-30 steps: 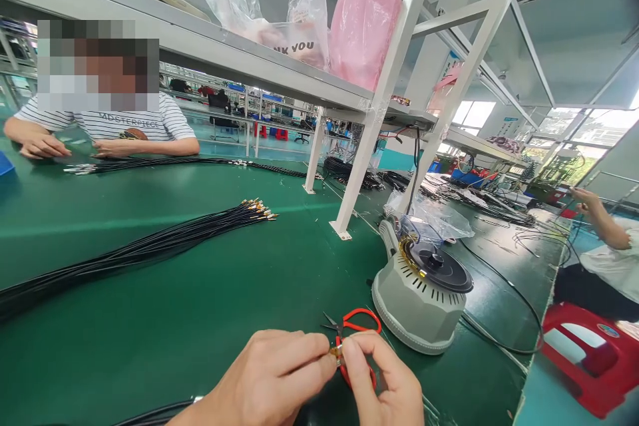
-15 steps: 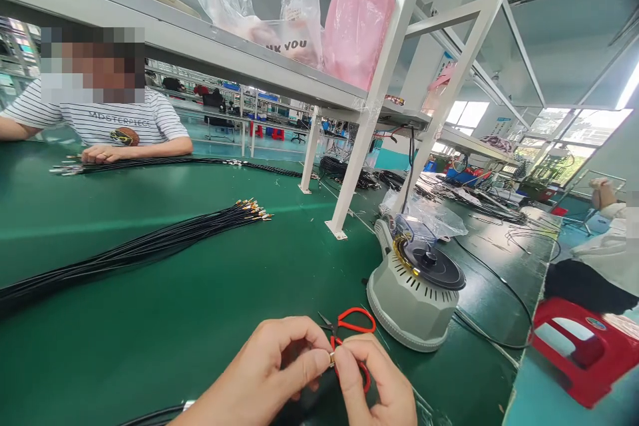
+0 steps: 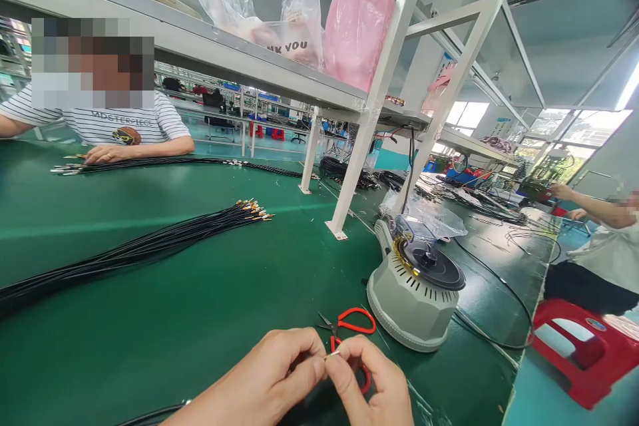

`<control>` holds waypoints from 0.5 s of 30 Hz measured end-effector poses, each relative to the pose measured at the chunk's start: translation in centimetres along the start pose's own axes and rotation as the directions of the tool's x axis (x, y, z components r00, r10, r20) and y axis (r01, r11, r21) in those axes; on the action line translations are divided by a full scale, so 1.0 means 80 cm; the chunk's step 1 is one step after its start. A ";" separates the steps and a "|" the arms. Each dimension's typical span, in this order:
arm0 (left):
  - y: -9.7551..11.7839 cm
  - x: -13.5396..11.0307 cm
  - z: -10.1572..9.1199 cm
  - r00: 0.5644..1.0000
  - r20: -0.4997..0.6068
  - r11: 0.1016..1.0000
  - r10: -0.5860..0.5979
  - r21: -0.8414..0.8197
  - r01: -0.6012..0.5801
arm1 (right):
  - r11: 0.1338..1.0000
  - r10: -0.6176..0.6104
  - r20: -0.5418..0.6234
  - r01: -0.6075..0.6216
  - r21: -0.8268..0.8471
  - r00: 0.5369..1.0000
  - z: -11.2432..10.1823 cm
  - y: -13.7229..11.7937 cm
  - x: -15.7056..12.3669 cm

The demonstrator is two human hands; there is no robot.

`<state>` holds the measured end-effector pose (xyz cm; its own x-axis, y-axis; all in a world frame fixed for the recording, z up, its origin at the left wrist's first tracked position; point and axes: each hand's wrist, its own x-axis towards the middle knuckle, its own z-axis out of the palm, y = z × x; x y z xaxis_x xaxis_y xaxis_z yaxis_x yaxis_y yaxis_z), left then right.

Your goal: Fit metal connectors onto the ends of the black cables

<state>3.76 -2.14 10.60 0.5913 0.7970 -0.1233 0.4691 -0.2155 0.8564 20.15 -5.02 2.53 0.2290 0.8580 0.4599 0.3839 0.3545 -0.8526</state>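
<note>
At bottom centre, the left hand (image 3: 282, 367) and right hand (image 3: 372, 379) pinch closed on a small metallic piece (image 3: 332, 355), seemingly adjusting it; the next move calls for steadiness

Left hand (image 3: 292, 369): pinched some tiny metal bit (image 3: 333, 355), bottom center
Right hand (image 3: 373, 376): had that bit pinched too
Red-handled scissors (image 3: 357, 320): were partly hidden behind it
Black cables (image 3: 164, 247): lay kinda bunched up, middle left
Grey machine (image 3: 412, 306): sat lower right
</note>
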 end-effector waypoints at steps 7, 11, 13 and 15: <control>0.000 0.000 -0.010 0.997 0.071 0.999 -0.010 -0.052 0.014 | 0.994 -0.083 0.059 0.087 -0.066 0.995 -0.013 0.007 0.000; 0.000 -0.001 -0.037 0.975 0.206 0.988 -0.079 -0.112 0.103 | 0.998 0.009 0.075 -0.004 -0.057 0.997 -0.019 0.014 -0.004; -0.005 0.000 -0.048 0.951 0.286 0.989 -0.116 -0.055 0.137 | 0.998 0.046 0.096 -0.043 -0.036 0.994 -0.021 0.015 -0.004; -0.011 0.002 -0.050 0.927 0.349 0.988 -0.140 -0.011 0.153 | 0.997 0.073 0.117 -0.072 -0.017 0.990 -0.023 0.013 -0.004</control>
<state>0.81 0.43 11.86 0.7112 0.5720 -0.4085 0.5468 -0.0851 0.8329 22.13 -5.61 1.97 0.1499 0.9193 0.3638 0.3815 0.2857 -0.8791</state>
